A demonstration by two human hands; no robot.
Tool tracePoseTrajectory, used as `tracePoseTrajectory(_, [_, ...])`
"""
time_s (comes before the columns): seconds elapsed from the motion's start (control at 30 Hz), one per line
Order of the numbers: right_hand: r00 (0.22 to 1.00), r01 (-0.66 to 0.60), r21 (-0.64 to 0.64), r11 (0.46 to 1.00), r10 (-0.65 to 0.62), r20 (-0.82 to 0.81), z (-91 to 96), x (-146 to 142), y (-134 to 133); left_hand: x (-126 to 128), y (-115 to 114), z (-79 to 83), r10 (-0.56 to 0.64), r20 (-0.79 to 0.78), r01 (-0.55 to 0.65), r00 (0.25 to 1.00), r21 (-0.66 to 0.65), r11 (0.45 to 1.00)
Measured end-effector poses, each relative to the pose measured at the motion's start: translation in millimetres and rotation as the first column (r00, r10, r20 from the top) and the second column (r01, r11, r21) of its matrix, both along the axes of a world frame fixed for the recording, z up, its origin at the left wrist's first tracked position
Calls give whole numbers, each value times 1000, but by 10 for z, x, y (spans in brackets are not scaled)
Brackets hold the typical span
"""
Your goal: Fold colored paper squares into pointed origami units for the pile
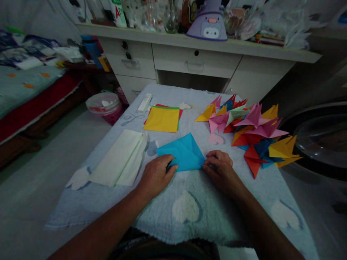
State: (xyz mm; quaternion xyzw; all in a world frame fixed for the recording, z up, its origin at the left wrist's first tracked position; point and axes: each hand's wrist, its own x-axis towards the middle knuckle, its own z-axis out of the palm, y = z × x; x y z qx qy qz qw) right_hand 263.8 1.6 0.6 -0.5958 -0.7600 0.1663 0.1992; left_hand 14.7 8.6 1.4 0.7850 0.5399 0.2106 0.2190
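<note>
A blue sheet of origami paper [184, 153], partly folded and creased, lies on the cloth-covered table between my two hands. My left hand [160, 171] grips its left lower edge, thumb on the near side and fingers over the top. At the paper's right corner, the fingertips of my right hand [220, 168] pinch the edge. Beyond the blue paper is a stack of square paper [162, 120], yellow on top with red and green edges showing. To the right sits a heap of folded paper cranes [255, 126] in pink, yellow, red, blue and orange.
A pale folded paper packet [119, 157] lies left of my left hand. A small white box [144, 103] is near the stack. Beyond the table stands a white drawer cabinet [173, 59]; a waste bin [105, 106] is on the floor at left, a round appliance door [325, 137] at right.
</note>
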Motion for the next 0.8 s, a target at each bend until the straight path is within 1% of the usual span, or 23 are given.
tracePoseTrajectory(0.13, [1000, 12, 4, 1000, -12, 10, -9, -14, 6, 17, -7, 32, 45, 73, -42, 996, -33, 999])
tracePoseTrajectory(0.23, [1000, 2, 9, 1000, -2, 7, 13, -13, -10, 4, -22, 49, 18, 143, -13, 990, -30, 999])
tracePoseTrajectory(0.3, [1000, -29, 26, 999, 30, -9, 42, -10, -30, -15, -34, 51, -13, 168, 15, 986, -9, 1000])
tracePoseTrajectory(0.43, [989, -137, 53, 989, 139, -48, 90, -14, -67, -59, -49, 33, -72, 166, 66, 983, 44, 997])
tracePoseTrajectory(0.53, [982, -182, 47, 982, 184, -40, 80, -19, -64, -80, -50, 20, -110, 151, 102, 982, 61, 993])
tracePoseTrajectory(0.67, [985, -170, 46, 984, 171, -22, 31, -25, -32, -74, -55, 37, -109, 137, 107, 985, 20, 994])
tracePoseTrajectory(0.8, [989, -151, 8, 989, 151, -8, 36, -38, -20, -27, -64, 64, -38, 111, 38, 993, -1, 999])
